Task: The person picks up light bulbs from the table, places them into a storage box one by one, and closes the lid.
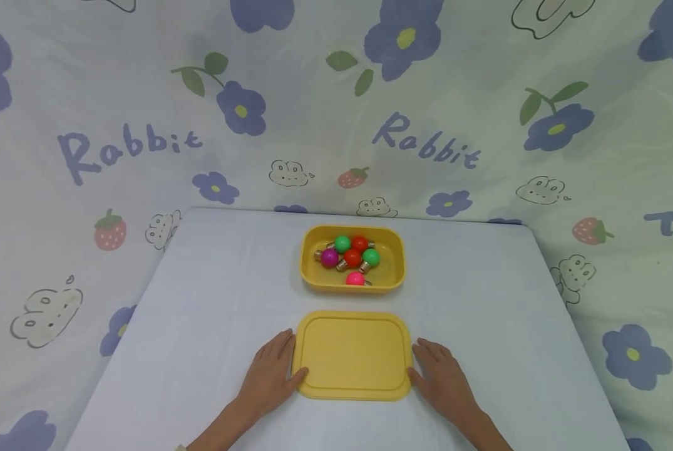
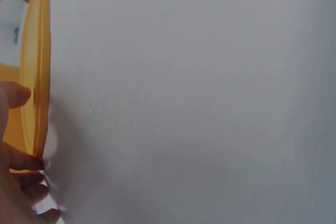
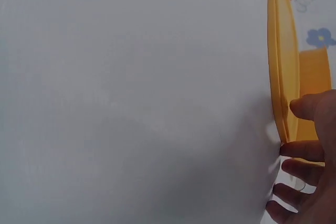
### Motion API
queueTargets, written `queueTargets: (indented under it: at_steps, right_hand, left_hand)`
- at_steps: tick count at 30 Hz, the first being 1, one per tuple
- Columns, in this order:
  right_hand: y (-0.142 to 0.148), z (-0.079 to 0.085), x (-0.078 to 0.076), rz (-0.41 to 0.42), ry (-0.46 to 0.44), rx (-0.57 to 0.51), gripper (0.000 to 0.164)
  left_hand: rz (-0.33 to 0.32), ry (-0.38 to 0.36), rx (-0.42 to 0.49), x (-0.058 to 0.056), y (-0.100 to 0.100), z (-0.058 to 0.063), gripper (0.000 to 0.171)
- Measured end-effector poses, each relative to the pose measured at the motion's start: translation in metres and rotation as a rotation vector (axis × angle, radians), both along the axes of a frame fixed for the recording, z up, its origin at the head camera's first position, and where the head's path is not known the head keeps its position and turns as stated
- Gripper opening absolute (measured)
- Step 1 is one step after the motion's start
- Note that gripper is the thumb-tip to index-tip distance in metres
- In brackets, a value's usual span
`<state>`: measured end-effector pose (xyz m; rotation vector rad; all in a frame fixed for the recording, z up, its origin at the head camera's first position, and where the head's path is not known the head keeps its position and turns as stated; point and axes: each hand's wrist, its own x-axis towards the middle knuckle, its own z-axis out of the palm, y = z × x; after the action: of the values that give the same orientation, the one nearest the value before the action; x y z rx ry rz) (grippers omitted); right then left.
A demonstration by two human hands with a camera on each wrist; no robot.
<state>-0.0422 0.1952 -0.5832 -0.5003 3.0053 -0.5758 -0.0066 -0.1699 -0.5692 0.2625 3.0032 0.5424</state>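
A yellow rectangular lid point(image 1: 353, 357) with rounded corners lies on the white table between both hands. My left hand point(image 1: 268, 376) rests at its left side, thumb on the rim and fingers stretched along the outer edge. At the opposite side is my right hand point(image 1: 445, 382), laid much the same way, its thumb at the rim. In the left wrist view, the thumb and index finger touch the lid point(image 2: 39, 51) near a corner, while the other fingertips rest on the table. The right wrist view has the thumb over the lid point(image 3: 281, 51) and the fingers spread beside it.
Beyond the lid stands a yellow tub point(image 1: 395, 266) holding several small bulbs with metal screw bases, among them a purple bulb point(image 1: 329, 258), a green bulb point(image 1: 372, 257) and a pink bulb point(image 1: 355, 279). A patterned cloth point(image 1: 313, 138) hangs behind the white table point(image 1: 212, 282).
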Motion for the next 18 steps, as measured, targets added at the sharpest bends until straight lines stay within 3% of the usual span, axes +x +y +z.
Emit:
queueTargets:
  at_steps: [5,11,18]
  right_hand:
    - [-0.005,-0.003,0.003,0.004,0.057,-0.029,0.053]
    - [-0.012,-0.006,0.007,-0.035,0.083,-0.164,0.054]
    - [-0.019,-0.007,0.009,-0.153,-0.043,-0.266,0.061]
  left_hand:
    - [0.014,0.025,0.076,0.002,0.003,-0.006,0.077]
    - [0.046,0.043,0.219,0.001,0.005,-0.012,0.076]
    - [0.078,0.044,0.355,0.001,0.005,-0.015,0.078]
